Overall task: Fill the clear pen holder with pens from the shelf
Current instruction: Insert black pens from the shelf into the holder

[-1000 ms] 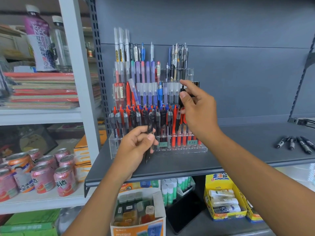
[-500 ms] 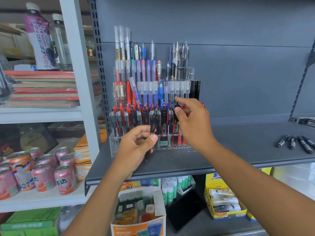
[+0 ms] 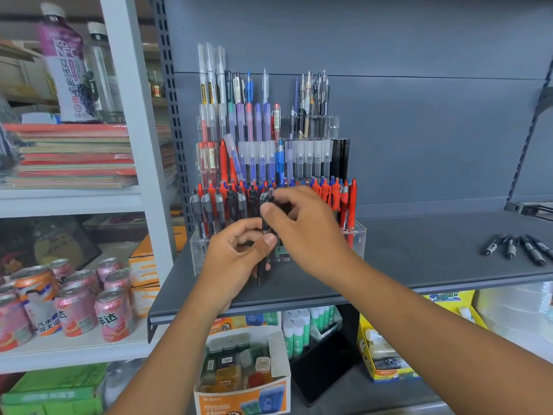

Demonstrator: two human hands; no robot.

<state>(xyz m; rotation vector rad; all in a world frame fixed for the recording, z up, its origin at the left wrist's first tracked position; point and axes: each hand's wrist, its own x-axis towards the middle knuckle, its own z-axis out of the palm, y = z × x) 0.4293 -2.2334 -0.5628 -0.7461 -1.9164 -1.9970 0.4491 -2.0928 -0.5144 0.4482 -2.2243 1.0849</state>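
Observation:
A clear tiered pen holder (image 3: 357, 235) stands on the grey shelf (image 3: 419, 253), packed with red, blue, black and clear pens. My left hand (image 3: 236, 259) grips black pens (image 3: 263, 265) upright in front of the holder's lowest row. My right hand (image 3: 302, 226) pinches the top of one black pen (image 3: 268, 202) just above my left hand. Several loose black pens (image 3: 517, 247) lie on the shelf at the far right.
A white rack at left carries drink cans (image 3: 74, 304), stacked notebooks (image 3: 74, 154) and bottles (image 3: 64, 64). Below the grey shelf sit boxes of glue sticks (image 3: 302, 324), a carton of small bottles (image 3: 245, 372) and a yellow box (image 3: 386, 354).
My right hand has come down and left from the holder's upper right rows to the pens in my left hand. My left hand stayed in place.

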